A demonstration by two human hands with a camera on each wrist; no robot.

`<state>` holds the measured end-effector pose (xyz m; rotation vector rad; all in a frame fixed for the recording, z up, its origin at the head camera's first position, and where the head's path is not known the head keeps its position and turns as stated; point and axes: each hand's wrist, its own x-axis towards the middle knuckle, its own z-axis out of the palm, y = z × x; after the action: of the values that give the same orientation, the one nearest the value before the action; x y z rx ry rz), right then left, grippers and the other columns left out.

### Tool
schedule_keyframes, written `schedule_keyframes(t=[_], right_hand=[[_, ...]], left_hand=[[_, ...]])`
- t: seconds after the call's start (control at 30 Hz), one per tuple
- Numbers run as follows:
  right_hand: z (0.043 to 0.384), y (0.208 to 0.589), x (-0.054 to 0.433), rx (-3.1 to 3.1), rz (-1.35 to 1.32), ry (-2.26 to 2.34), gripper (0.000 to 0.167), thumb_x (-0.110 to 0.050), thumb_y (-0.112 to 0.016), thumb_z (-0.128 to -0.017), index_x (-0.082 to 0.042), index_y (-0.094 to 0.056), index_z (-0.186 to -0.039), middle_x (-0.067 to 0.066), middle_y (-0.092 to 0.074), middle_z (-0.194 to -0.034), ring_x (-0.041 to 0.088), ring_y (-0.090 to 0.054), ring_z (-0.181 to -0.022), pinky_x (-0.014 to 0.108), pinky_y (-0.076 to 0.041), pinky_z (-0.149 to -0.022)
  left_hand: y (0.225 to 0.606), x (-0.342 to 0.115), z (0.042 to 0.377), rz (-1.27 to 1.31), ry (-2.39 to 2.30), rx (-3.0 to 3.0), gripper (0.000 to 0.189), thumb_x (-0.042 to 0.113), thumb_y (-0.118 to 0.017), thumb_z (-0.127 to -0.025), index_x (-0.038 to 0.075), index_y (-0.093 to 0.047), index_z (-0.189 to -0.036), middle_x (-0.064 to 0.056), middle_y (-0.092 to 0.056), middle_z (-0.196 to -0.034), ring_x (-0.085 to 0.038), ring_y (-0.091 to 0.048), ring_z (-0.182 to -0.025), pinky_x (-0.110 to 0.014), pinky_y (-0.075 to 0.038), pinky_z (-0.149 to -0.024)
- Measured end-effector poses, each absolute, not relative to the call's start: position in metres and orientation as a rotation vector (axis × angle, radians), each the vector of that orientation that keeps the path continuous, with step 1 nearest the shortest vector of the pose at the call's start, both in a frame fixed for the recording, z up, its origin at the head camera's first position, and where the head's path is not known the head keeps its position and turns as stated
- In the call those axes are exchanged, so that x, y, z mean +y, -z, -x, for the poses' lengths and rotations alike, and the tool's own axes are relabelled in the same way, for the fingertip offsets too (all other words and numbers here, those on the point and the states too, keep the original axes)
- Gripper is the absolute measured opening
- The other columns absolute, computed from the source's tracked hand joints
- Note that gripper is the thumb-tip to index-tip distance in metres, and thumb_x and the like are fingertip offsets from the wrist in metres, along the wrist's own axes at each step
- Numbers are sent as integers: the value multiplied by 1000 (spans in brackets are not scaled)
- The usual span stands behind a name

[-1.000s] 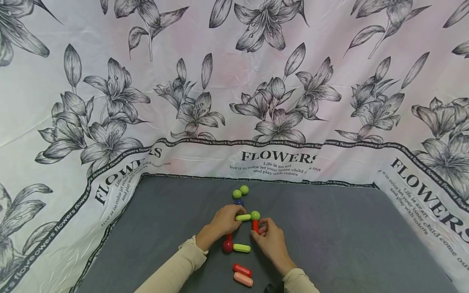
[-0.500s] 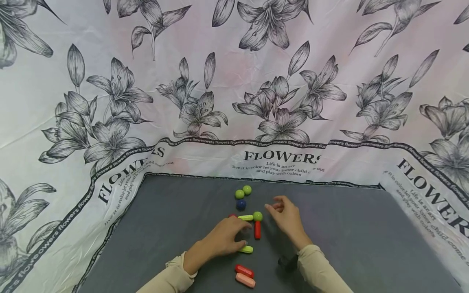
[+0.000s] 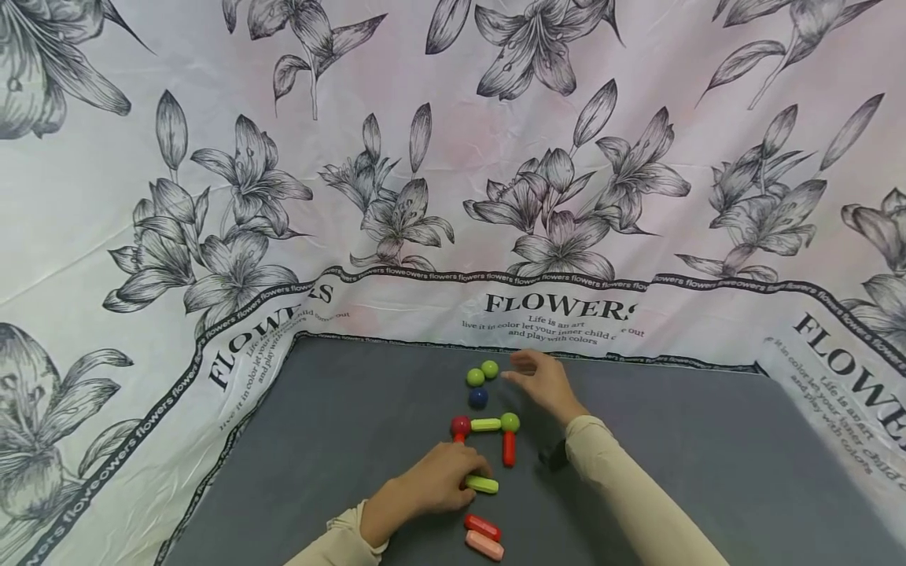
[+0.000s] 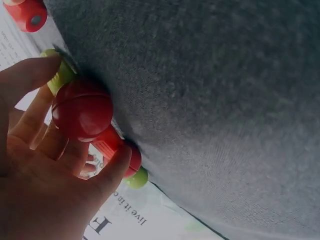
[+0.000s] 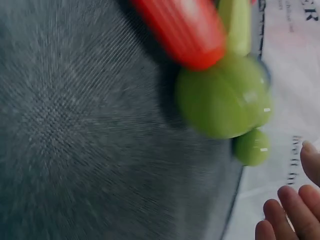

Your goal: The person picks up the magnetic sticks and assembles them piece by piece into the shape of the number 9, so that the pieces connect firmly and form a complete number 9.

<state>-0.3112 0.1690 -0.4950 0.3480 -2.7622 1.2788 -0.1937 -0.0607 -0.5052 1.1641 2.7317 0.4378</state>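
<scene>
My left hand (image 3: 442, 478) reaches over the lower left corner of a partly built figure of building sticks and balls. Thumb and fingers pinch the lower yellow-green stick (image 4: 61, 77), beside the near red ball (image 4: 82, 110); in the head view the hand hides that ball. A red stick (image 4: 107, 141) runs from it to the far red ball (image 3: 461, 425). From there the upper yellow-green stick (image 3: 485, 425) leads to a green ball (image 3: 510, 423), with another red stick (image 3: 509, 450) pointing down. My right hand (image 3: 545, 384), fingers loosely bent, hovers holding nothing, right of two loose green balls (image 3: 476, 377).
A dark blue ball (image 3: 478, 398) lies just below the loose green balls. Nearer the front, a loose red stick (image 3: 483, 527) and a pink stick (image 3: 484, 545) lie side by side. A flower-printed cloth (image 3: 396, 306) borders the grey table (image 3: 672, 456).
My right hand has let go of the right red stick and moved up towards the loose green balls. My left hand has come down from the upper yellow-green stick to the lower one.
</scene>
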Motion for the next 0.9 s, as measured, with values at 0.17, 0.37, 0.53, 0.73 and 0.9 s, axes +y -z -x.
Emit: schedule_keyframes(t=[0.17,0.37,0.53,0.73,0.9], right_hand=[[326,513,163,-2819,-337,-1311,52,-25,-80,-86,-5,-63,-131,16,-68,-131,35,-67,-118,47,-54,-96],[338,528,159,-2782,-383,-1411,54,-20,-82,-83,-5,-63,-132,18,-67,-132,36,-67,-118,45,-55,-96],[343,531,161,-2765,-403,-1420,55,-19,-83,-82,-4,-62,-131,19,-66,-131,37,-67,-117,47,-55,-97],[346,532,159,-2784,-450,-1371,52,-18,-82,-82,-5,-64,-128,19,-67,-130,36,-66,-118,48,-54,-98],[348,530,154,-2805,-499,-1296,51,-18,-82,-82,-5,-64,-128,19,-68,-129,36,-65,-119,50,-52,-100]], left_hand=[[505,-66,190,-1145,-456,2736,26,18,-76,-85,26,-72,-109,14,-60,-83,4,-43,-68,-14,-36,-65],[503,-73,186,-1142,-462,2747,25,17,-76,-85,26,-72,-108,12,-62,-84,5,-42,-69,-13,-35,-65],[500,-75,185,-1121,-470,2728,25,16,-76,-85,27,-73,-108,13,-61,-85,5,-42,-69,-13,-35,-65],[502,-78,185,-1098,-481,2712,26,16,-74,-86,29,-73,-109,15,-60,-84,5,-42,-68,-14,-36,-65],[503,-79,184,-1082,-492,2715,26,16,-75,-86,30,-72,-109,15,-60,-84,5,-42,-69,-14,-36,-65]])
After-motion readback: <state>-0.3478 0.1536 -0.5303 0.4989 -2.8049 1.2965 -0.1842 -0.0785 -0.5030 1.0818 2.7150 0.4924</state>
